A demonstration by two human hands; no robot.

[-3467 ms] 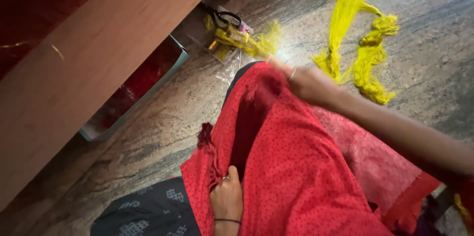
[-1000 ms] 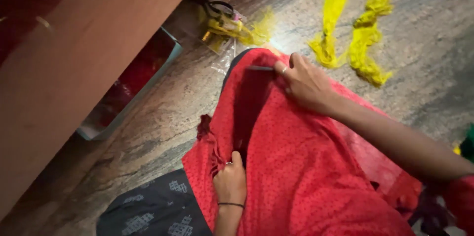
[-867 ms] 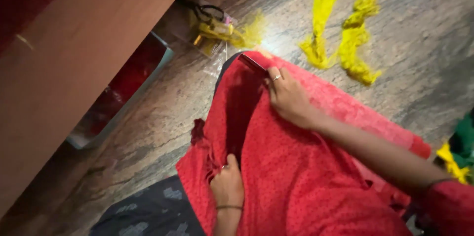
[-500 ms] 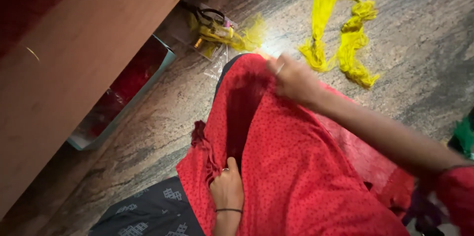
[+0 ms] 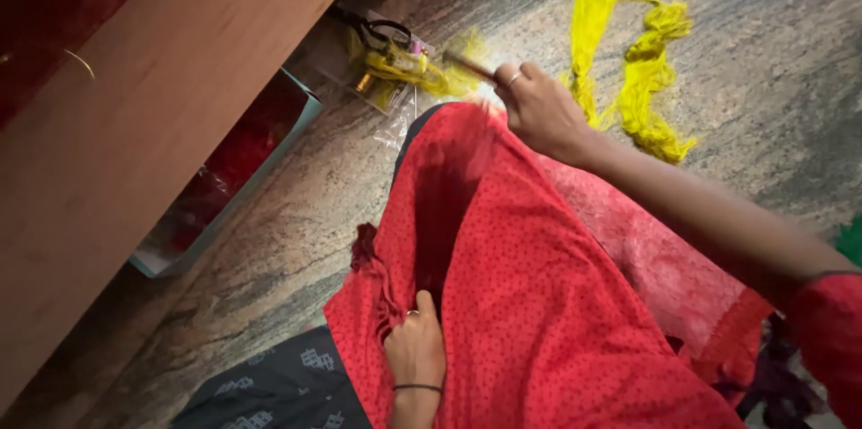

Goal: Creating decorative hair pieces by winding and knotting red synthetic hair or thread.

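A person's right hand point(image 5: 539, 110) pinched a thin stick point(image 5: 469, 66) above red cloth point(image 5: 530, 303) draped over the lap, while left hand point(image 5: 416, 353) fingers gripped the cloth's gathered edge

Cloth point(image 5: 539, 303) over the lap, threads point(image 5: 642, 92) beyond (tray point(image 5: 296, 137) at left)

Soft daylight from upper right; motion-blurred right hand point(image 5: 539, 110).

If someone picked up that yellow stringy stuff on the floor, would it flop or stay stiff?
The yellow threads would probably flop and dangle, since they lie in loose, crinkled bunches on the stone floor. They look thin, so likely very light. The strands might tangle or snag together.
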